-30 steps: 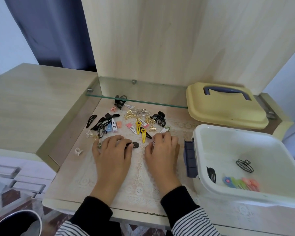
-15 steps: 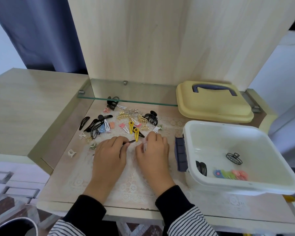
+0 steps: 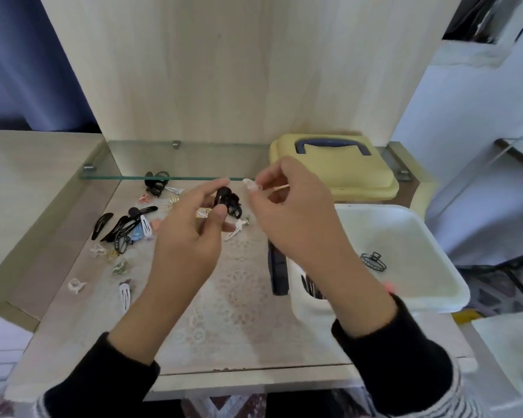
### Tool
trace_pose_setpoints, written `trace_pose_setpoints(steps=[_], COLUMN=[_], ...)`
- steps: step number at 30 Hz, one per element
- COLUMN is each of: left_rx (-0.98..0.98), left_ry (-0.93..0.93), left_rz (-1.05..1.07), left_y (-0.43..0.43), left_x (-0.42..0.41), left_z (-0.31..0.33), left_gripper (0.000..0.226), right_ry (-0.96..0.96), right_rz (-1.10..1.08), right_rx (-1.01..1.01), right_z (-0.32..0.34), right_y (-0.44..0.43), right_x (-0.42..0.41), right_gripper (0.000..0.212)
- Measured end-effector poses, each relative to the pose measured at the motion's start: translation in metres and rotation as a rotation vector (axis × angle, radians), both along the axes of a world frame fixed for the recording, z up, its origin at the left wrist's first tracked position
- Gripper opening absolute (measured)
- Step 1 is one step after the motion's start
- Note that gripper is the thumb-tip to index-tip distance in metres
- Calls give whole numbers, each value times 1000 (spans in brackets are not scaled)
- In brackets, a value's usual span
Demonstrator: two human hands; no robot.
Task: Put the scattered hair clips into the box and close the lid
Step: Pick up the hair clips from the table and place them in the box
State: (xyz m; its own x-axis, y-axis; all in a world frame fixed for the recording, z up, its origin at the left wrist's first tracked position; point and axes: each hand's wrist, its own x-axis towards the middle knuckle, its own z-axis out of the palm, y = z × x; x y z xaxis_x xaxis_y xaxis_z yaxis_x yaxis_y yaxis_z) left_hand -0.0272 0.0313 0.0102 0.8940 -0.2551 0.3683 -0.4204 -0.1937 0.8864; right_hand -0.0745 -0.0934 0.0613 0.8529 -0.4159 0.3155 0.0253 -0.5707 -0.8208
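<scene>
Hair clips [image 3: 127, 227] mostly lie scattered on the mat, left of the box [image 3: 411, 233]. Both hands have lifted off the mat. The left hand [image 3: 191, 236] pinches a black clip [image 3: 222, 196], and the right hand [image 3: 290, 218] pinches a pale clip [image 3: 252, 185]. Judged ready for deposit. The lid [image 3: 344, 176] is off.

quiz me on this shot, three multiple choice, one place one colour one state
1. Where is the pale yellow plastic lid with the dark blue handle?
A. behind the white plastic box
B. on top of the box
C. held in the right hand

2. What colour is the hair clip that the left hand pinches?
A. pink
B. black
C. yellow

3. The white box is:
A. shut under its lid
B. tipped on its side
C. open and upright

Key: A, it lies beyond the box's far rim; B, black shows between thumb and fingers (the right hand pinches a small pale clip); C, its inside shows.
</scene>
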Motion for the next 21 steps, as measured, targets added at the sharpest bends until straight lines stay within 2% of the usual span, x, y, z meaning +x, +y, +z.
trace_pose_setpoints(steps=[4, 8, 11, 16, 21], left_rx=[-67, 68, 298, 753, 1018], left_ry=[115, 226, 247, 111, 65], left_rz=[-183, -291, -411, -558, -614], left_y=[-28, -55, -74, -101, -122], left_x=[-13, -19, -21, -16, -5], left_z=[27, 39, 45, 49, 42], left_gripper=[30, 23, 16, 8, 8], right_ry=[115, 289, 457, 702, 875], right_rz=[43, 134, 210, 332, 404], right_rx=[57, 134, 91, -44, -204], right_z=[29, 38, 37, 22, 0], right_y=[-54, -100, -126, -151, -164], right_x=[-15, -29, -34, -34, -30], right_gripper=[14, 17, 20, 15, 14])
